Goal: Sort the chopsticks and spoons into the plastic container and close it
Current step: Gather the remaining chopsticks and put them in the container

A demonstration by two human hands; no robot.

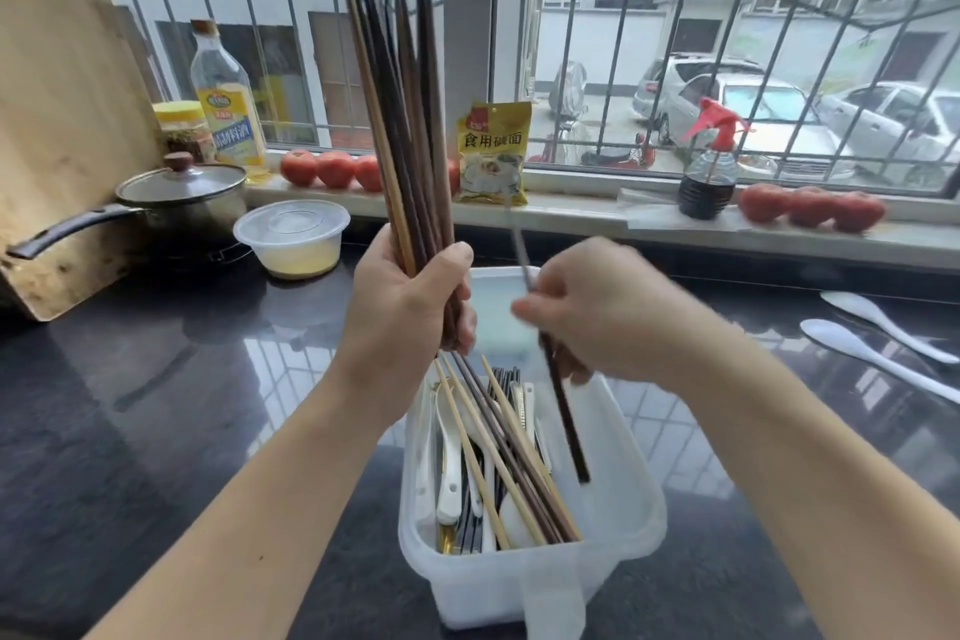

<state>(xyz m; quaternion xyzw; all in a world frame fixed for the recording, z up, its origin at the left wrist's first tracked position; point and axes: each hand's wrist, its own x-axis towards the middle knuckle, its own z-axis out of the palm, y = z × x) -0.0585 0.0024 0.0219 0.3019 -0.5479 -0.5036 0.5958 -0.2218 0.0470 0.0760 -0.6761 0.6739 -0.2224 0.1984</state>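
The left hand [402, 299] is gripping a stiff, light bundle of chopsticks [400, 130] near its lower end, while the right hand [592, 314] is pinching one smooth, probably slippery dark chopstick [563, 411] at its middle.

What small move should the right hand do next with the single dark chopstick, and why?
Probably lower it into the translucent white plastic container. The right hand pinches one dark chopstick tilted just above the open container, where other chopsticks and white spoons already lie. The left hand has its grip on an upright bundle of brown wooden chopsticks, so more remain to be sorted.
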